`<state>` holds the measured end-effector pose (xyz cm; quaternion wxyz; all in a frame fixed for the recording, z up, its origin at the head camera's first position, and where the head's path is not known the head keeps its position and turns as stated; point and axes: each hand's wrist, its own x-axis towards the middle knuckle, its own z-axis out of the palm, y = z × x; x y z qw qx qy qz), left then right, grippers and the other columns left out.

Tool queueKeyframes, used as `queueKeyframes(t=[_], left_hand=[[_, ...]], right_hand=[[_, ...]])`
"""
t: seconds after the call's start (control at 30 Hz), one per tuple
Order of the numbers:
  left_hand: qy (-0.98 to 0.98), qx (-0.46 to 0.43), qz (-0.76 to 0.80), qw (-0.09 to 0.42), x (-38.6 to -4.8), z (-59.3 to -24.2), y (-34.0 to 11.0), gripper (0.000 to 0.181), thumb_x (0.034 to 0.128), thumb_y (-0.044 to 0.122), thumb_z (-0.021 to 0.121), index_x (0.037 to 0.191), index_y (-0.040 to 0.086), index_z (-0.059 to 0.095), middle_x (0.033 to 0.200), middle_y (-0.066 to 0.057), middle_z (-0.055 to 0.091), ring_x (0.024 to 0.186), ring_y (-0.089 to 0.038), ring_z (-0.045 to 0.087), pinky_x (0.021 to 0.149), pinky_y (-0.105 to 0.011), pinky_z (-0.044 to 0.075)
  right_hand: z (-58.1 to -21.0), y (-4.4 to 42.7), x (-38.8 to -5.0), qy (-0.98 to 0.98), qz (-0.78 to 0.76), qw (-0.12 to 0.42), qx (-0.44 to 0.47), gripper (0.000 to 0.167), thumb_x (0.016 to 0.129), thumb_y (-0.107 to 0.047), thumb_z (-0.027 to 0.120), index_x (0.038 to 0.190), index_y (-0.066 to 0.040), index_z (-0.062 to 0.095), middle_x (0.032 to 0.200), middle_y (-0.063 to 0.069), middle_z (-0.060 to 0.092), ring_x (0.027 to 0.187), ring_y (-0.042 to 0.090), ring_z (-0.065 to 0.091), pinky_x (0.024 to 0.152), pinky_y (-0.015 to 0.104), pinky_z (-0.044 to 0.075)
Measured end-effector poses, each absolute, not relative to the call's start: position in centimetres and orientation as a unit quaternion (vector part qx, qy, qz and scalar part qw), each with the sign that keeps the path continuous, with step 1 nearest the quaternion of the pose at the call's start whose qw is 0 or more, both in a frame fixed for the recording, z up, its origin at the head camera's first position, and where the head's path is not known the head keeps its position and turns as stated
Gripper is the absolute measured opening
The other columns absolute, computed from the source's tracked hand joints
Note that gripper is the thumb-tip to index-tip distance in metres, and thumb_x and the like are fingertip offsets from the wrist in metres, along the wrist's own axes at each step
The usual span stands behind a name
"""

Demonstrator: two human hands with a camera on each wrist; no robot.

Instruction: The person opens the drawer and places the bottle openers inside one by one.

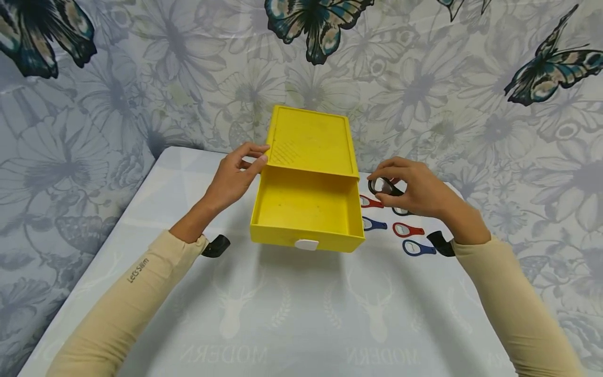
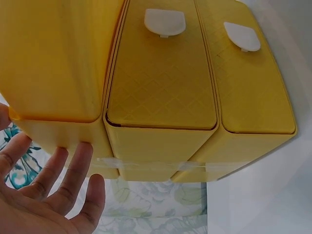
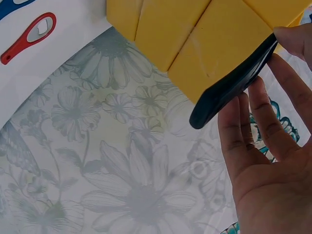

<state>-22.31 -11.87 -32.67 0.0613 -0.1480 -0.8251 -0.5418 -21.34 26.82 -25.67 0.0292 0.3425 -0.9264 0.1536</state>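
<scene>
A yellow drawer unit [image 1: 313,141] stands on the table with its top drawer [image 1: 306,207] pulled out and nothing inside. Fingertips of my left hand [image 1: 235,175] touch the unit's upper left side. The left wrist view shows those fingers [image 2: 78,170] spread and fairly straight against the yellow wall. To the right of the drawer, my right hand [image 1: 414,188] pinches a black bottle opener [image 1: 377,187] between thumb and fingers, raised above the table. Seen from the right wrist, that opener [image 3: 231,85] appears nearly edge-on.
On the table right of the unit lie a red bottle opener [image 1: 407,230], a blue bottle opener [image 1: 418,248] and several others, partly hidden by the drawer and my right hand. Two lower drawers with white handles [image 2: 165,22] are closed. A floral cloth [image 1: 198,68] hangs behind.
</scene>
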Motion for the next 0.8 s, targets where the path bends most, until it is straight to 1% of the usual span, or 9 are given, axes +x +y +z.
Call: queueKeyframes(t=[0.2,0.43,0.6,0.73,0.8], left_hand=[[-0.826,-0.148,-0.540,0.062,-22.3,-32.6,-11.8,0.042,0.1037,0.042,0.053,0.141,0.023,0.056,0.136,-0.009,0.059,0.105,-0.028,0.064,0.086,-0.045,0.052],[-0.829,-0.146,-0.537,0.059,-22.3,-32.6,-11.9,0.042,0.1038,0.042,0.053,0.141,0.022,0.055,0.136,-0.010,0.058,0.107,-0.030,0.064,0.088,-0.046,0.052],[-0.830,-0.143,-0.536,0.059,-22.3,-32.7,-11.8,0.042,0.1038,0.042,0.053,0.141,0.022,0.055,0.136,-0.010,0.058,0.107,-0.030,0.064,0.088,-0.046,0.053],[-0.829,-0.141,-0.538,0.062,-22.2,-32.6,-11.8,0.041,0.1038,0.042,0.053,0.140,0.022,0.056,0.135,-0.009,0.059,0.105,-0.029,0.064,0.088,-0.046,0.053],[-0.828,-0.142,-0.539,0.061,-22.2,-32.6,-11.8,0.041,0.1038,0.041,0.053,0.140,0.022,0.056,0.135,-0.009,0.059,0.105,-0.028,0.064,0.088,-0.046,0.053]], right_hand=[[-24.3,25.8,-21.1,-0.925,0.137,0.016,0.354,0.033,0.085,-0.009,0.080,0.116,-0.014,0.072,0.120,0.005,0.064,0.081,0.010,0.058,0.070,0.027,0.054],[-22.5,24.1,-21.3,-0.915,0.101,0.013,0.391,0.031,0.085,-0.011,0.079,0.115,-0.012,0.073,0.119,0.006,0.065,0.083,0.014,0.062,0.076,0.035,0.058],[-21.3,22.9,-21.5,-0.909,0.091,-0.010,0.406,0.031,0.087,-0.014,0.078,0.117,-0.013,0.073,0.120,0.004,0.065,0.086,0.014,0.062,0.078,0.035,0.058],[-20.6,21.8,-21.6,-0.906,0.089,-0.024,0.414,0.030,0.087,-0.014,0.078,0.116,-0.013,0.073,0.120,0.003,0.065,0.089,0.016,0.063,0.083,0.038,0.059],[-20.3,21.3,-21.5,-0.906,0.084,-0.032,0.414,0.030,0.086,-0.014,0.079,0.116,-0.014,0.073,0.121,0.004,0.065,0.091,0.017,0.064,0.084,0.040,0.059]])
